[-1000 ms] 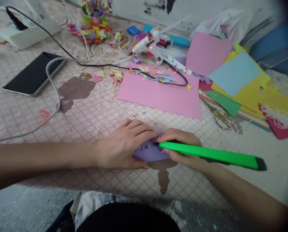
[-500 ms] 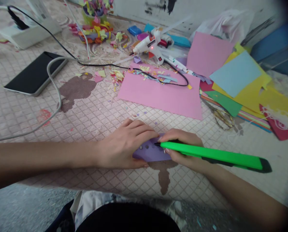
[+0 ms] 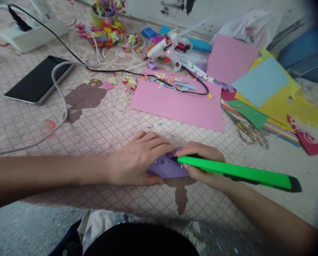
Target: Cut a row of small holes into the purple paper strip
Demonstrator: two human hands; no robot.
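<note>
A purple strip of paper (image 3: 165, 172) with a row of small holes or dots lies on the tablecloth in front of me. My left hand (image 3: 139, 160) rests flat over its left part, thumb spread from the fingers, pressing it down. Closed around a green utility knife (image 3: 241, 172), my right hand (image 3: 204, 156) sits at the strip's right part. The knife's dark tip touches the purple paper near the row of dots, and its black rear end points right. Fingers hide both ends of the strip.
Beyond my hands lies a pink sheet (image 3: 175, 110) with paper scraps and a cable across it. A white hot glue gun (image 3: 165, 51) stands behind. Gold-handled scissors (image 3: 245, 131) and coloured paper (image 3: 260, 83) are at right, a dark tablet (image 3: 38, 80) and power strip (image 3: 32, 35) at left.
The knife's rear end has tipped very slightly down and to the right. Both hands stay in nearly the same place on the purple paper.
</note>
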